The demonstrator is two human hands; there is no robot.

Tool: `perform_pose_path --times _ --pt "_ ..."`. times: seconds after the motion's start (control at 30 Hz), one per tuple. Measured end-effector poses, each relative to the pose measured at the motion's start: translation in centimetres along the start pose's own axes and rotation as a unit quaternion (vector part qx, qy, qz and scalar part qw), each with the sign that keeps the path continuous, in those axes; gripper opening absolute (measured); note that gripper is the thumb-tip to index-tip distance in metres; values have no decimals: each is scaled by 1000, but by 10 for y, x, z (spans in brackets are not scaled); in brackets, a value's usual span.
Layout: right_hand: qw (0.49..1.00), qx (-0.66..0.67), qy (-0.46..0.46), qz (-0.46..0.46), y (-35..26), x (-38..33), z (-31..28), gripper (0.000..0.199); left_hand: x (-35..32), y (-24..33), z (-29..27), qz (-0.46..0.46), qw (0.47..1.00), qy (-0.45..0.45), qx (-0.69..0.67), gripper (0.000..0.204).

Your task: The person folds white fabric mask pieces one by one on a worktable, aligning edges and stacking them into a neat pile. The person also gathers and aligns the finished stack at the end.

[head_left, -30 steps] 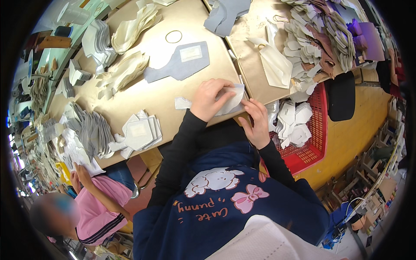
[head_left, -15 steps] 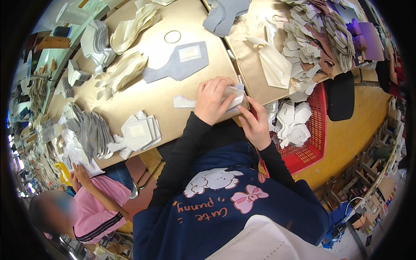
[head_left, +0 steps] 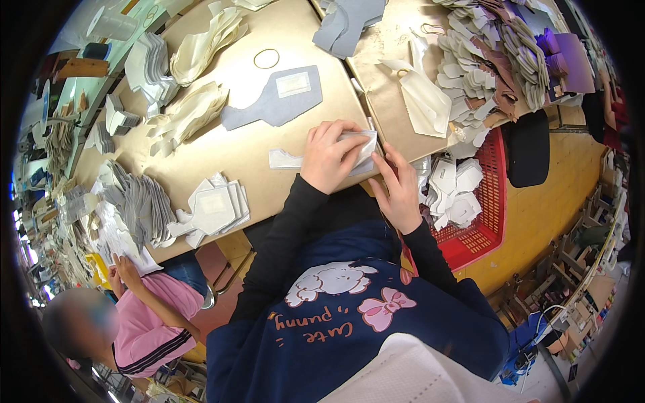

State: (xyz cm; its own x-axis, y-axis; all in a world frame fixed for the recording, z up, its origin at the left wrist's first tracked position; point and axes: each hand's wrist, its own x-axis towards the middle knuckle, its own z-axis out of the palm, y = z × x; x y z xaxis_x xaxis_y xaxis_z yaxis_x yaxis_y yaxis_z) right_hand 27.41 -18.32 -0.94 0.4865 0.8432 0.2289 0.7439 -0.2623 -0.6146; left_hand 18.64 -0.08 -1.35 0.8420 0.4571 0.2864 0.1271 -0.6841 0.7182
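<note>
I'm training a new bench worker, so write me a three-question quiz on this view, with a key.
1. Which of the person's hands is laid over the folded white piece?
2. True or false: the red basket holds pale cut pieces.
3. What colour is the flat piece bearing a pale rectangle, beyond the hands? (a) red (b) grey (c) green

Key:
1. The left hand.
2. True.
3. (b) grey.

Orange lettering (head_left: 336, 330) stands upside down on the person's navy top (head_left: 416, 342).
</note>
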Motion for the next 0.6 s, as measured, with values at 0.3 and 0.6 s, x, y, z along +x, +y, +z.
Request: perform_pose_path --times 0.3,0.6 --pt "999 32 1 15 0 3 -3 47 -2 3 -1 20 999 21 32 22" --pt "999 35 17 12 3 9 -4 41 1 -2 1 -37 995 58 -67 22"
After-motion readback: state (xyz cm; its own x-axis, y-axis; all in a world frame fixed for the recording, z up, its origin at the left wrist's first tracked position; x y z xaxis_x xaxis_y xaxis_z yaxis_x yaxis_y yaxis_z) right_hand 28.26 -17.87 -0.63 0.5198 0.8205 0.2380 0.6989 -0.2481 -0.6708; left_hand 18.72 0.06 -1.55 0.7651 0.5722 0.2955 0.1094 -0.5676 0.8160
